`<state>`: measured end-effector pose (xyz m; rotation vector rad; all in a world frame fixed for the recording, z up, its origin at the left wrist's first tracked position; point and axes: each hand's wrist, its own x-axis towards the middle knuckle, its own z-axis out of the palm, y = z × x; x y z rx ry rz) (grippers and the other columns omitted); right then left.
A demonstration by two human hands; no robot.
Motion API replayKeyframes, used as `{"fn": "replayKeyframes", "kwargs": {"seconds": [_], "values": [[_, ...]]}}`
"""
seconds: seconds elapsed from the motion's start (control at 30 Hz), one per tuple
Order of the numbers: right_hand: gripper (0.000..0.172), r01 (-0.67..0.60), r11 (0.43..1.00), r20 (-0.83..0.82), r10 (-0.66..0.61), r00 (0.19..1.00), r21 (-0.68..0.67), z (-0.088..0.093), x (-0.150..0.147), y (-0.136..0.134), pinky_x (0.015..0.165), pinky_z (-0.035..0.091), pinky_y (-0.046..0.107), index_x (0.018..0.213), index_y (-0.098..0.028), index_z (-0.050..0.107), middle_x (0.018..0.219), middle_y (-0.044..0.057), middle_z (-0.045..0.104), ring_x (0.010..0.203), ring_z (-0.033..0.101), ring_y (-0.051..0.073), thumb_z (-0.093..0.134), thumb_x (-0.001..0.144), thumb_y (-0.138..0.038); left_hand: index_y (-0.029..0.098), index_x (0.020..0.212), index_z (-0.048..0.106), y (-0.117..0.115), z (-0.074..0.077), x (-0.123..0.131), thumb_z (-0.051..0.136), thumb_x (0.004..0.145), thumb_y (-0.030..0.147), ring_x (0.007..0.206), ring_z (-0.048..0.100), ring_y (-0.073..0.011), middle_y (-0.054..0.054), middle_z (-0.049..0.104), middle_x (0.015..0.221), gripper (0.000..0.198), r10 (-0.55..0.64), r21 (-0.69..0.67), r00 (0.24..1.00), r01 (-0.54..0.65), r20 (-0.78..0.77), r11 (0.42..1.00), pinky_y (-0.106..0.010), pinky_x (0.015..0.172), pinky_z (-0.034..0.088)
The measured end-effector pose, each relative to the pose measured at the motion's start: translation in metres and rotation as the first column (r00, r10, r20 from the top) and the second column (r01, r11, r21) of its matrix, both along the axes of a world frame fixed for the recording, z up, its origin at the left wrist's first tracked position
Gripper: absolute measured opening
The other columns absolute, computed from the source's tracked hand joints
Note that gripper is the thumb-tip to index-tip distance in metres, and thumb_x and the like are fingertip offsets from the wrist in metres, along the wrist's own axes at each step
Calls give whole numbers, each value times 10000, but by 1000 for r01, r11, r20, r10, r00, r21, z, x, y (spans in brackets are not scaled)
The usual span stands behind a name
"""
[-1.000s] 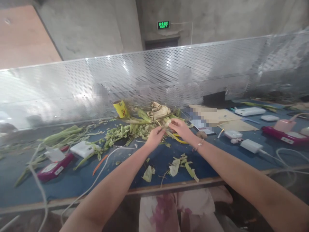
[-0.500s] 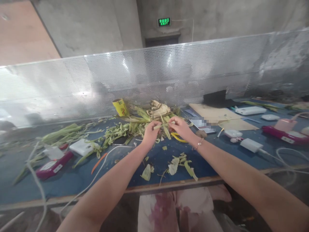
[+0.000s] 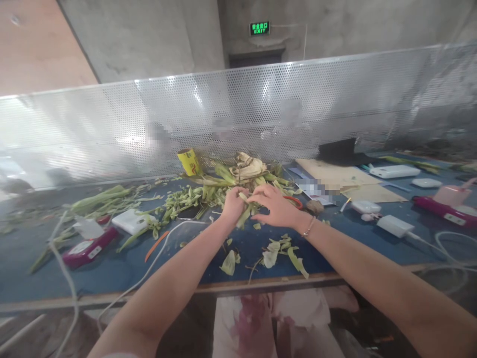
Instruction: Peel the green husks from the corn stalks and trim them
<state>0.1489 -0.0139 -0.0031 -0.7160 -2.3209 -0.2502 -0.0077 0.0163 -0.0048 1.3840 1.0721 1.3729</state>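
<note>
Green husk strip [image 3: 243, 217], one: pinched by left hand [image 3: 234, 203]; right hand [image 3: 271, 204], fingers parted, held beside it. Green pieces [image 3: 182, 200] heaped on table [image 3: 242, 240], apparently worked; larger husks [image 3: 249, 169] seemingly left.

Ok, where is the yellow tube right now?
In the head view, the yellow tube is left of centre, just before the perforated metal screen and left of the pale dry leaves.

On the table [image 3: 30, 288], a leaf heap [image 3: 214, 191] lies before the screen [image 3: 242, 99], between a power strip [image 3: 89, 248], left, and papers [image 3: 328, 172], right.
</note>
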Motion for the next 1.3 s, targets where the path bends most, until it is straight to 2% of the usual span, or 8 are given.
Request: {"fn": "replayKeyframes", "kwargs": {"seconds": [0.17, 0.33, 0.53, 0.73, 0.93, 1.0, 1.13, 1.3], "values": [[270, -15, 997, 81, 9, 997, 75, -2, -11, -5, 879, 390, 438, 1057, -192, 554, 1037, 110, 493, 993, 464, 245, 537, 802, -276, 149, 707, 507, 1, -3, 3, 522, 519, 61, 447, 410, -41, 59, 495, 565, 208, -2, -87, 983, 19, 186, 996, -173, 424, 285], [315, -105, 994, 129, 101, 987, 27, 0, -5, -1, 861, 417, 393, 995, -170, 580, 1039, 109, 476, 985, 459, 223, 464, 725, -58, 156, 651, 468, 3, 3, 1, 498, 535, 48, 346, 338, -37, 74, 407, 438, 161, -114, -333, 934, 233, 340, 914, -166, 368, 238], [205, -110, 994, 88, 111, 990, -10, 0, -3, 0, 824, 433, 371, 897, -167, 601, 1027, 109, 470, 967, 467, 211, 451, 782, -91, 160, 620, 457, 4, 2, -2, 518, 600, 100, 315, 236, -28, 94, 286, 390, 88, -221, -325, 924, 322, 313, 889, -170, 365, 240], [171, -16, 983, -386, -57, 921, -183, -4, -12, 8, 719, 453, 310, 712, -172, 571, 805, 54, 555, 775, 544, 157, 479, 834, -248, 179, 735, 530, 11, -8, -3, 468, 678, 104, 577, 508, -116, 11, 542, 617, 113, 63, 124, 941, -22, -333, 992, -244, 583, 397], [147, -86, 839, -656, -351, 668, -537, -3, -7, 18, 579, 461, 290, 725, -203, 518, 613, -14, 586, 573, 582, 156, 562, 740, -343, 181, 882, 539, -12, 13, -8, 483, 702, 101, 961, 487, -233, -86, 565, 963, 205, 613, 647, 692, -273, -383, 712, -394, 854, 360], [159, -76, 820, -669, -405, 623, -568, -1, -6, 18, 574, 453, 286, 735, -205, 510, 591, -24, 578, 559, 578, 154, 587, 711, -342, 189, 859, 544, -22, 18, -6, 501, 707, 115, 916, 493, -217, -72, 556, 902, 175, 566, 723, 735, -152, -373, 674, -361, 832, 373], [169, -1, 865, -676, -391, 625, -501, -1, -6, 18, 532, 403, 259, 718, -198, 523, 556, -36, 519, 535, 511, 132, 618, 674, -330, 194, 970, 554, -26, 11, 3, 552, 682, 116, 786, 503, -182, -51, 534, 796, 298, 249, 613, 811, 162, -529, 773, -289, 752, 389], [198, -184, 855, -706, -258, 660, -485, -5, -7, 19, 513, 404, 248, 817, -202, 520, 575, -43, 497, 535, 494, 122, 575, 719, -365, 193, 815, 585, -16, -4, 10, 558, 696, 150, 656, 452, -157, -23, 504, 659, 129, 162, 520, 826, 177, -540, 836, -262, 658, 346]]}}
